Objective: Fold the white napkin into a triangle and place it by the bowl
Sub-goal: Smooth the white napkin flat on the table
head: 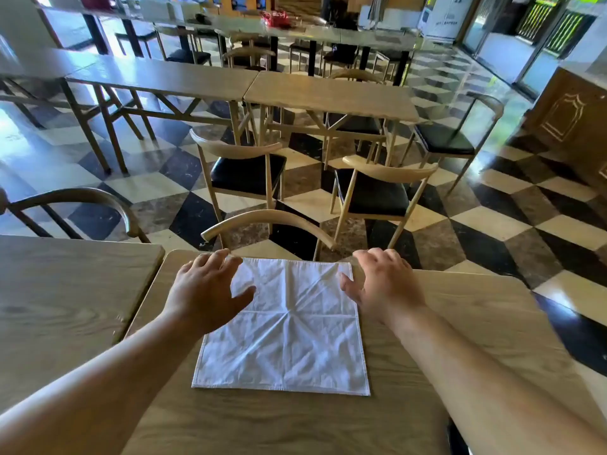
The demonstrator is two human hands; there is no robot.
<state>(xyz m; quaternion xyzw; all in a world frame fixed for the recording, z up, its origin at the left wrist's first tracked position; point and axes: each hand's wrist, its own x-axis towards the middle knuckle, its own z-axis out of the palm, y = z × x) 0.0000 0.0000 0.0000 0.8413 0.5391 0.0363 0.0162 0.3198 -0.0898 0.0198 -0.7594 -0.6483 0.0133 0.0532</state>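
A white square napkin [289,326] lies spread flat on the wooden table [443,339], creased with fold lines that cross at its middle. My left hand [207,287] hovers over the napkin's far left corner, fingers apart, thumb above the cloth. My right hand [381,284] is at the far right corner, fingers spread and curled slightly, thumb near the napkin's right edge. Neither hand grips the cloth. No bowl is in view.
A second wooden table [65,297] adjoins on the left. A chair back [266,221] stands just beyond the far table edge, with more chairs and tables behind on a checkered floor.
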